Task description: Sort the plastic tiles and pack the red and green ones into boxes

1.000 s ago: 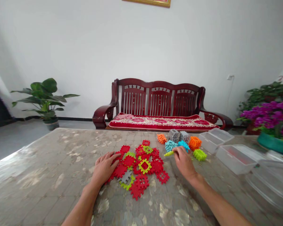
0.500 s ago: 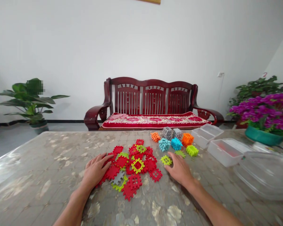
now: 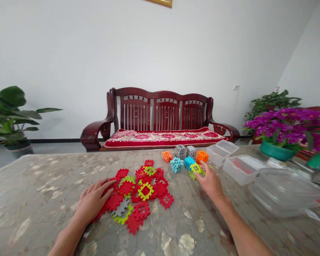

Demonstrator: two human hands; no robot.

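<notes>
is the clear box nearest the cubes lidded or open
Open: the clear box shows no lid, and its bare inside is visible from above.

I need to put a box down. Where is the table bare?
Bare: the table left of the left hand, and the near edge between both forearms. Crowded: flat tiles, cubes by the right hand, tubs on the right.

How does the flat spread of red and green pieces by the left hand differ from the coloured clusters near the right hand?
The flat red and lime-green interlocking plastic tiles lie loose on the marbled table, under the left hand. The built plastic cubes stand assembled, in orange, grey and blue, farther back by the right hand, which holds a lime-green tile. Both share the same notched-edge pieces.
</notes>
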